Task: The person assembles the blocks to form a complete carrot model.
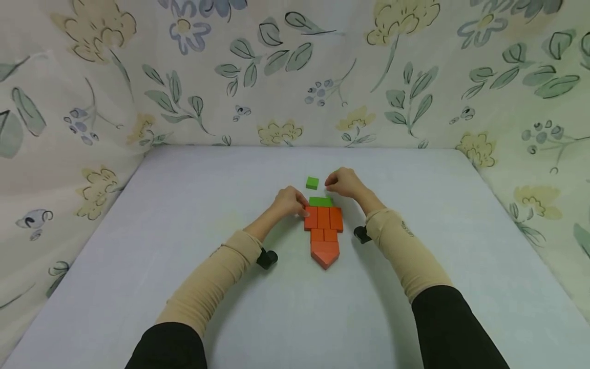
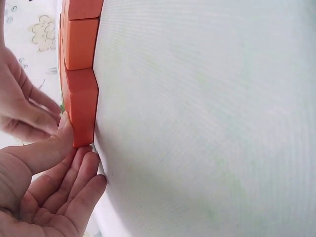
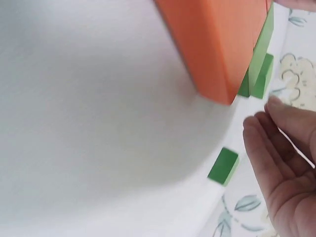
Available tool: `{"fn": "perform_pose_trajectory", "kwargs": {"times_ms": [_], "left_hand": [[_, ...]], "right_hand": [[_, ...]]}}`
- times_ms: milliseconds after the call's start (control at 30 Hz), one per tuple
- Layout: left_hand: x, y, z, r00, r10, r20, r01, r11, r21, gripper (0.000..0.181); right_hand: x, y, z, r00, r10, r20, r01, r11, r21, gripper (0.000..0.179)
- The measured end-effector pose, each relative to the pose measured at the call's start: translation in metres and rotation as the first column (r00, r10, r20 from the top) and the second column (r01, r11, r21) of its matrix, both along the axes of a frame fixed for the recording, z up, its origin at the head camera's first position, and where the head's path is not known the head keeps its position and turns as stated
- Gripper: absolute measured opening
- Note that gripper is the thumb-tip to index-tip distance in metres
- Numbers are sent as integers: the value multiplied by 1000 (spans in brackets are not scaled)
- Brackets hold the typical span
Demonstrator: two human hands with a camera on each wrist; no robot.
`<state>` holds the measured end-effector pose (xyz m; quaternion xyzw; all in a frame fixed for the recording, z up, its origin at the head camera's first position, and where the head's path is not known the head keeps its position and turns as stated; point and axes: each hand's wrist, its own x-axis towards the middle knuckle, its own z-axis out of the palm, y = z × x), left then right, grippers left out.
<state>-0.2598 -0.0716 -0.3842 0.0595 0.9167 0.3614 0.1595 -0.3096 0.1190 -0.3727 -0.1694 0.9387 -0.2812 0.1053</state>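
Observation:
A flat arrangement of orange blocks (image 1: 323,218) lies on the table, with a pointed orange block (image 1: 324,252) at its near end. My left hand (image 1: 289,201) touches the upper left corner, thumb on the corner block (image 2: 81,106) and fingers against its end. A long green block (image 1: 320,201) lies along the far edge of the orange ones. Beyond it sits a small green block (image 1: 312,183). My right hand (image 1: 346,183) hovers to its right, fingers relaxed, nothing visible between them. In the right wrist view, a separate green block (image 3: 223,166) lies near its fingertips.
The white table (image 1: 207,189) reaches out on all sides of the blocks. A flowered cloth (image 1: 295,77) hangs behind the table and along both sides. Small black wrist cameras (image 1: 267,258) sit beneath each forearm.

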Motion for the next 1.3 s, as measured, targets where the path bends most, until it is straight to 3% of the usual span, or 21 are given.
{"fn": "perform_pose_trajectory", "kwargs": {"times_ms": [133,367,567,1300], "left_hand": [[-1,1,-2,1000,-13,-6,13,1000,2,27],[-1,3,-2,999,-24,-24,24,1000,-8,28],[1,4,-3,1000,-22,-19,22,1000,0,27],[2,-1,-1,1000,-21,-20,21,1000,-15,29]], "right_hand": [[-6,-17,-3,998,-24,-62,26,999,42,26],[-10,-33,-6,999,-5,-42,12,987,160,36],[-8,-35,-10,996,21,-84,-5,982,187,34],[-6,-34,-13,990,143,-15,-141,987,79,34]]}}
